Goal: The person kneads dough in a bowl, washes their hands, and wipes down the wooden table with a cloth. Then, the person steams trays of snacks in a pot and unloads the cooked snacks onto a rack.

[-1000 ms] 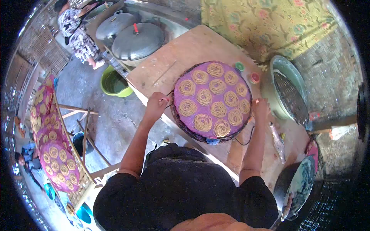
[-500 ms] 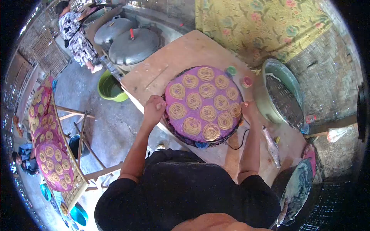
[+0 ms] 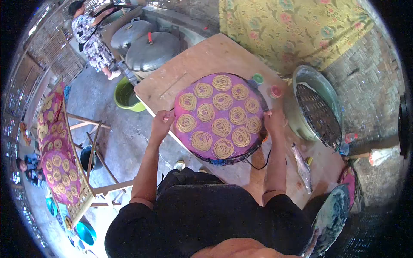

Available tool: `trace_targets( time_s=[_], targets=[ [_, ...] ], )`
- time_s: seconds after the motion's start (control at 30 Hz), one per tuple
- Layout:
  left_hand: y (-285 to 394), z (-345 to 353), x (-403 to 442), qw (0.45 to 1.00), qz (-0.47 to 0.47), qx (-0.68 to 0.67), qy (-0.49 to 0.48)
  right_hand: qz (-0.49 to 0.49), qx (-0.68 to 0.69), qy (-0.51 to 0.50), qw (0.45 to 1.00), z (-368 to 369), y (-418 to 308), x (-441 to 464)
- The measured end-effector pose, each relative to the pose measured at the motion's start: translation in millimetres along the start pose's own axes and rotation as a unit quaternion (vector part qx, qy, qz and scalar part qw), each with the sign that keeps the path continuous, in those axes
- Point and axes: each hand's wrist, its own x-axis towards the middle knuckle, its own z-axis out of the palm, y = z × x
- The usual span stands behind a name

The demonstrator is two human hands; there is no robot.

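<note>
A purple cloth (image 3: 214, 107) lies over a round, dark-rimmed tray (image 3: 234, 161) on the wooden table, carrying several round nests of yellow noodles (image 3: 222, 101). My left hand (image 3: 162, 123) is closed at the cloth's left edge, its fingers pinched together there. Opposite it, my right hand (image 3: 274, 120) pinches the right edge of the cloth. Along the upper right, a strip of the dark tray shows beyond the cloth. Small green (image 3: 257, 78) and pink (image 3: 275, 91) round containers sit just past the tray.
A large metal basin (image 3: 316, 99) with a woven tray stands to the right. Lidded pans (image 3: 152, 50) and a green tub (image 3: 127, 95) are at upper left, near a person (image 3: 90, 34). More noodle nests cover a slatted rack (image 3: 64, 172). A bottle (image 3: 302, 167) lies on the table.
Both hands and the cloth with its noodle nests have shifted left, exposing more of the tray's dark upper-right side. My view has also moved slightly.
</note>
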Motion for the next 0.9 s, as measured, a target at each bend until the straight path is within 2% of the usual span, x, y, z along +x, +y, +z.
trace_targets(
  time_s=[0.1, 0.17, 0.27, 0.4, 0.47, 0.5, 0.53, 0.6, 0.67, 0.7, 0.77, 0.8, 0.83, 0.9],
  targets=[
    [3, 2, -4, 0.999, -0.025, 0.023, 0.016, -0.038, -0.016, -0.038, 0.998, -5, -8, 2],
    [7, 4, -5, 0.999, -0.024, 0.036, 0.008, -0.041, 0.054, -0.112, 0.991, -11, -12, 4],
    [21, 5, -6, 0.997, -0.058, 0.042, 0.011, -0.054, 0.078, -0.135, 0.986, 23, 28, 18],
    [45, 2, -16, 0.998, -0.049, -0.031, -0.017, -0.090, 0.112, -0.118, 0.983, 54, 54, 29],
    [38, 5, -14, 0.998, -0.038, -0.040, -0.019, 0.025, 0.305, -0.170, 0.937, 58, 58, 29],
    [34, 7, -11, 0.998, -0.039, -0.042, -0.007, 0.014, 0.305, -0.173, 0.937, 66, 70, 34],
    [27, 9, -10, 0.998, -0.030, -0.054, -0.017, -0.013, 0.245, -0.187, 0.951, 80, 90, 41],
    [20, 10, -9, 0.996, -0.020, -0.077, -0.028, -0.046, 0.185, -0.202, 0.961, 86, 87, 42],
    [24, 5, -9, 0.996, -0.027, -0.081, -0.036, -0.024, 0.127, -0.169, 0.977, 62, 66, 31],
    [28, 4, -8, 0.994, -0.032, -0.085, -0.055, -0.021, 0.125, -0.165, 0.978, 51, 54, 26],
    [47, -4, -10, 0.995, -0.042, -0.060, -0.072, 0.060, 0.263, -0.248, 0.930, 33, 33, 21],
    [52, -6, -11, 0.994, -0.051, -0.066, -0.075, 0.068, 0.261, -0.242, 0.932, 43, 43, 24],
    [54, -7, -12, 0.993, -0.059, -0.072, -0.079, -0.032, 0.177, -0.186, 0.966, 63, 60, 32],
    [40, -4, -4, 0.989, -0.048, -0.088, -0.104, -0.118, 0.084, -0.117, 0.982, 64, 67, 36]
  ],
)
